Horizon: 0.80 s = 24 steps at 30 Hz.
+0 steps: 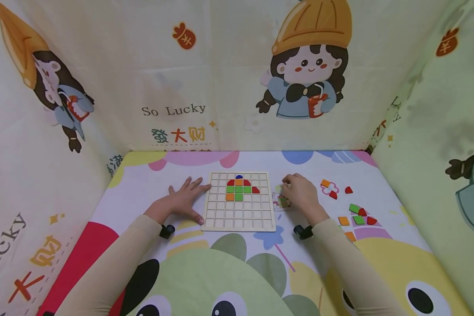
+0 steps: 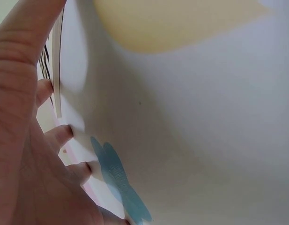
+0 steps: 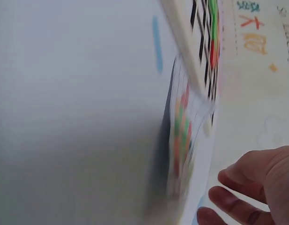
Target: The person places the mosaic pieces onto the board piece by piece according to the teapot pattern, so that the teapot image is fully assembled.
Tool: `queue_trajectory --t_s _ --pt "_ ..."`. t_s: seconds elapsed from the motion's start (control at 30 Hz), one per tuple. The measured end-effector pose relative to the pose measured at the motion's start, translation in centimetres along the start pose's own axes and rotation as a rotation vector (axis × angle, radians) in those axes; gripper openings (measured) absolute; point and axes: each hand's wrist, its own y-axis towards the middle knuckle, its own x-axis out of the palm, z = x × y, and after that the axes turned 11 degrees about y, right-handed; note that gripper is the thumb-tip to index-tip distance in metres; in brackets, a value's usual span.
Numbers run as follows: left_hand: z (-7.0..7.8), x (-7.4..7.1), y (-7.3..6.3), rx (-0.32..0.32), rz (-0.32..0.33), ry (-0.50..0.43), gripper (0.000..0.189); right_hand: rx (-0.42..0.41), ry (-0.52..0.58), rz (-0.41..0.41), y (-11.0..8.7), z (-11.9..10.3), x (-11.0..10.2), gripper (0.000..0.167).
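Note:
A square gridded board [image 1: 217, 215] lies on the table with a cluster of green squares [image 1: 238, 189], orange squares [image 1: 230, 197], red rounded pieces [image 1: 255, 190] and one blue piece [image 1: 239, 177] in its cells. My left hand [image 1: 181, 199] is spread flat, its fingertips and thumb touching the board's left edge. At the right side my right hand [image 1: 300, 193] hovers over a small pattern card [image 1: 282, 202], partly covering it. In the right wrist view its fingers [image 3: 228, 199] are loosely bent with nothing visible between them, and the card [image 3: 181, 136] looks blurred.
Loose red, green and orange pieces [image 1: 358, 219] lie scattered on the right of the table, with several more near the back [image 1: 333, 195]. A printed cartoon cloth [image 1: 229, 272] covers the table. Hanging printed curtains [image 1: 229, 79] enclose the back and sides.

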Motion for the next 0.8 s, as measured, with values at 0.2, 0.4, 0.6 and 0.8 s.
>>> queue_trajectory --t_s 0.2,0.4,0.6,0.8 --pt "0.1 -0.1 0.0 0.0 -0.001 0.0 0.131 -0.001 0.036 0.043 0.4 1.9 -1.0 0.028" --pt "0.1 -0.2 -0.1 0.006 -0.005 -0.017 0.131 -0.031 0.015 0.099 0.7 3.7 -2.0 0.028" --pt "0.0 -0.1 0.1 0.007 0.003 -0.015 0.131 -0.017 -0.009 0.113 1.1 5.7 -2.6 0.032" --pt "-0.1 0.0 0.1 0.005 0.001 -0.016 0.131 0.064 -0.035 0.077 1.3 7.4 -3.1 0.042"
